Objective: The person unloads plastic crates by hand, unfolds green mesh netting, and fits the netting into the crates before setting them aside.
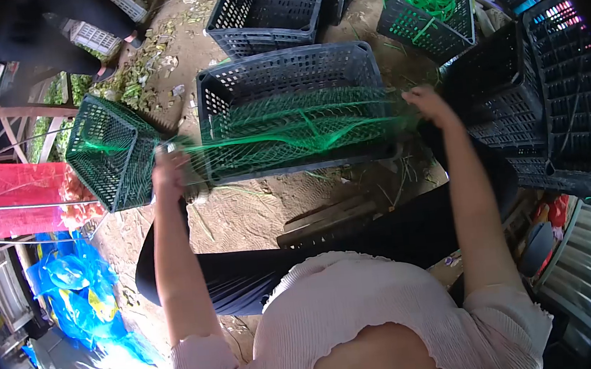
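Note:
A green mesh net [316, 138] is stretched sideways between my two hands, over a large black plastic crate [284, 61]. My left hand [168, 170], slightly blurred, is closed on the net's left end, beside a dark green crate [118, 155] that has some green netting in it. On the right, my right hand [427, 106] grips the other end just past the crate's right edge. Between the hands the strands bunch into a brighter green strip.
Another black crate [261, 17] stands behind. A crate of green strips [428, 11] is at the upper right, stacked black crates [499, 86] at the right. A wooden piece [327, 218] lies near my legs. Blue plastic [82, 297] is at the lower left; a person's feet show upper left.

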Demonstrator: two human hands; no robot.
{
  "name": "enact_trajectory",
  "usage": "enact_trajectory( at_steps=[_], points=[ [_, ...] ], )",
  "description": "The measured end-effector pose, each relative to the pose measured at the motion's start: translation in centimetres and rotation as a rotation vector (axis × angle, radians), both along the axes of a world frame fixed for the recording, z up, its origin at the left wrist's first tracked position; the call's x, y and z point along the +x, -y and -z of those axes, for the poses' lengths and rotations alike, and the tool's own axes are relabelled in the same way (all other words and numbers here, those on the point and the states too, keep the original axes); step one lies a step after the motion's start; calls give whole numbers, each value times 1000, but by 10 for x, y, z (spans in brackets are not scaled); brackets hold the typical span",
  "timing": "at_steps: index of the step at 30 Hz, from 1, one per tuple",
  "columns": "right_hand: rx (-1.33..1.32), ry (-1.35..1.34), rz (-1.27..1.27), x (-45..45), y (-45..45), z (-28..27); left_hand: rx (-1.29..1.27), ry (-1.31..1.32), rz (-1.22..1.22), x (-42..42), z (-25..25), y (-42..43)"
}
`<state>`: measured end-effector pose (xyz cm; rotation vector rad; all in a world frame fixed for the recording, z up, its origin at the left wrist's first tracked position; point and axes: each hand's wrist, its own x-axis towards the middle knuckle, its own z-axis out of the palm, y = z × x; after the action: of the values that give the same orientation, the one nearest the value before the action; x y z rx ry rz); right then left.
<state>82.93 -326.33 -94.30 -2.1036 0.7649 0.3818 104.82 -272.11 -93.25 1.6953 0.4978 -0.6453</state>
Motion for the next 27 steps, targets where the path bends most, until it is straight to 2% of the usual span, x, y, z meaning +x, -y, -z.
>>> enact_trajectory(
  at_steps=[1,3,6,7,10,12,14,16,18,20,22,24,27],
  points=[
    [-36,117,88,-1,-2,41,121,20,110,5,21,18],
    [-334,314,19,1,-31,95,294,102,73,-5,45,45],
    [-191,109,222,3,-54,71,289,91,39,-31,25,46],
    [-174,62,144,0,-54,61,278,46,35,-46,16,42],
    [-64,78,171,-9,-42,60,294,-103,58,-80,6,15],
    [148,294,467,-8,-34,35,313,43,-48,-69,26,-25],
    [413,358,756,-2,-2,1,91,-18,-460,-42,-11,-41],
    [584,573,850,3,29,-15,-283,28,-583,-6,-16,-73],
    [611,494,742,17,42,-32,-362,10,-504,22,-32,-65],
    [595,406,689,28,51,-31,-372,-42,-409,45,-25,-49],
    [552,315,682,48,57,-7,-374,-111,-333,63,-5,-33],
    [497,225,678,71,61,17,-407,-281,-360,79,17,-24],
    [421,117,714,113,67,50,-394,-330,-399,103,53,-21]
  ],
)
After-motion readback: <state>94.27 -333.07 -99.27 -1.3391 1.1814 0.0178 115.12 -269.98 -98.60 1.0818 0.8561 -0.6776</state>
